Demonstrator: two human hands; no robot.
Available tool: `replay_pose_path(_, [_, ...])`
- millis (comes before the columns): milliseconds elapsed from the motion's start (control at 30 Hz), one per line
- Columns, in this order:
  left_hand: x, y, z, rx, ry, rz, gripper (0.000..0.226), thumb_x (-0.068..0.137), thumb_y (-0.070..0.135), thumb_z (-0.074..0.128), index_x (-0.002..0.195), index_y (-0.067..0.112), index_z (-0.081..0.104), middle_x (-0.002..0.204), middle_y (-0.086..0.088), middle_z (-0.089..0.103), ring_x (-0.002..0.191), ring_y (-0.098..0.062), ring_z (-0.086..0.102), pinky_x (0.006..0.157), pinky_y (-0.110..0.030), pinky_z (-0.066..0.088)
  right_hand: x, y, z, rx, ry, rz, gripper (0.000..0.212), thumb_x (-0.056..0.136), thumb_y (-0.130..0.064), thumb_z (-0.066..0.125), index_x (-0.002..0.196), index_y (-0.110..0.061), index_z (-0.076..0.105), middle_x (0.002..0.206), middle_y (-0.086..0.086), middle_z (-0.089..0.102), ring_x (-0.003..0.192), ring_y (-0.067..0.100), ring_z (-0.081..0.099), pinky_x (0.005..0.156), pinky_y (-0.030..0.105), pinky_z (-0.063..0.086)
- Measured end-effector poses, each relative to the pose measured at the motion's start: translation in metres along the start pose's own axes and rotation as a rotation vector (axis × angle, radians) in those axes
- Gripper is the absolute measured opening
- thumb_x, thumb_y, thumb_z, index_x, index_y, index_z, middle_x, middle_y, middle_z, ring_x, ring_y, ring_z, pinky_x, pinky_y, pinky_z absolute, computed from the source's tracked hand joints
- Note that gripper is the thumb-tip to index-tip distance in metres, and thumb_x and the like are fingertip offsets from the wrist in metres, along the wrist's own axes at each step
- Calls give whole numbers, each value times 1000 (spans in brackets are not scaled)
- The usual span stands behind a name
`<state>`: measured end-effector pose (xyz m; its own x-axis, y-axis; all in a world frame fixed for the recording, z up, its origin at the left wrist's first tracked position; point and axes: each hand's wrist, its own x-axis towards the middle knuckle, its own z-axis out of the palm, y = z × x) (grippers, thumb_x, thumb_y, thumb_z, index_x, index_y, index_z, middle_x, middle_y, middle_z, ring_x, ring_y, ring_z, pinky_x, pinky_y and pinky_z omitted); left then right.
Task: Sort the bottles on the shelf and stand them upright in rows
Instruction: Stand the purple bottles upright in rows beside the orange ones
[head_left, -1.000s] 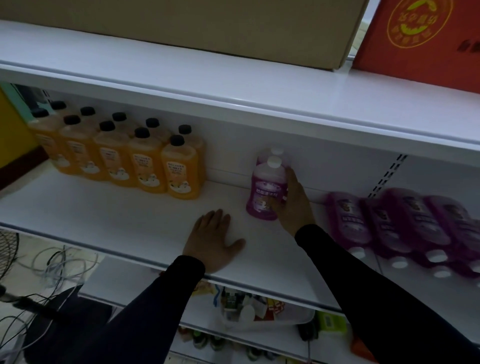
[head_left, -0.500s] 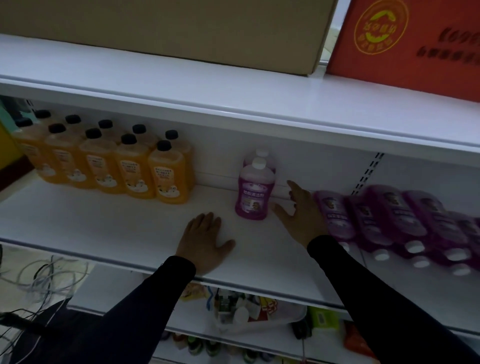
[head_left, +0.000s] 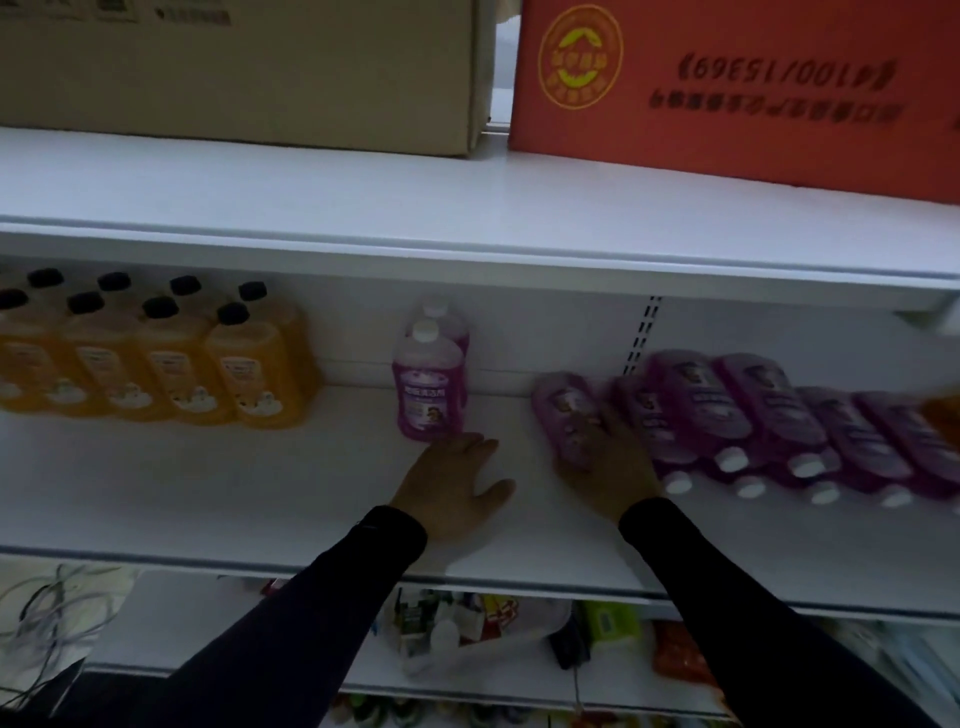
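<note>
Right hand (head_left: 605, 467) now off upright bottle (head_left: 428, 387), onto lying bottle (head_left: 569, 415).

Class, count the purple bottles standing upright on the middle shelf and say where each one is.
2: front bottle mid-shelf, just beyond the left hand; second bottle directly behind it. None seems hidden.

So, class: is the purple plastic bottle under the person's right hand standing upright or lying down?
Lying down. The purple plastic bottle rests on its side on the white shelf, base toward the back wall, under the right hand.
</note>
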<state>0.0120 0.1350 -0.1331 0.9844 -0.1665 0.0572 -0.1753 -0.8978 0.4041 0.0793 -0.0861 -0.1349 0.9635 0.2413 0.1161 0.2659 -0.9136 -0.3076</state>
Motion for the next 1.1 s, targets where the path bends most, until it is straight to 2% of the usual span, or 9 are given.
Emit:
replay_pose_path(167, [9,16,-4,-33,57,51,66,92,43,57,148,16,34,142,-10,45,128,-24,42,102,-24,30,-11,23,-7,290,-231,-152,79,75,-30,80,144,-26,41,154,5,25,143,22,28,114,25,25])
replay_pose_path(233, [14,19,-5,-23,76,80,71,90,40,62,150,18,31,136,-9,48,125,-24,44,100,-25,34,-16,28,-4,398,-221,-36,93,70,-43,82,148,-33,33,153,1,26,143,18,26,109,22,23])
replay_pose_path(333, [23,24,-6,12,85,104,74,85,40,66,147,14,36,140,-10,44,129,-25,42,103,-27,33,-19,29,-2,538,-211,81,98,60,-60,80,143,-35,34,141,-5,45,124,13,47,96,17,36])
replay_pose_path(467, [37,30,-11,43,61,165,83,77,39,75,146,15,36,148,-14,35,138,-28,33,111,-31,27,-16,26,-17,220,-158,-170,87,68,-46,80,142,-27,37,135,-3,47,122,16,42,95,16,30])
replay_pose_path(567, [44,29,-15,74,35,125,96,77,47,73,153,22,20,157,-13,21,145,-28,20,115,-38,24,-11,27,-47,310,-144,-285,86,65,-39,85,138,-42,40,130,-5,40,116,8,43,93,5,29])
replay_pose_path(633, [46,30,-14,61,18,125,100,75,46,76,153,21,19,155,-11,26,142,-28,26,114,-35,25,-4,23,-66,359,-119,-413,84,67,-32,86,133,-48,36,130,-5,45,118,5,44,94,-1,26])
replay_pose_path(767, [40,34,-11,-320,-48,32,87,63,41,85,136,21,43,130,0,59,117,-17,57,98,-30,46,10,2,-85,489,-149,-425,89,67,-28,84,137,-51,34,128,-10,51,117,-2,48,97,7,36])
replay_pose_path(967, [20,26,10,-659,48,-109,81,66,41,86,134,20,46,126,6,61,114,-9,58,100,-33,46,8,-21,-55,783,-170,-276,73,74,-28,82,127,-53,38,128,-12,55,117,10,58,97,26,49])
replay_pose_path(1100, [14,33,19,-692,182,-158,75,70,32,84,134,20,45,125,10,58,113,-9,57,88,-9,41,-12,-28,-26,825,-86,-177,71,59,-57,84,119,-55,46,114,-28,59,100,-4,61,83,21,54])
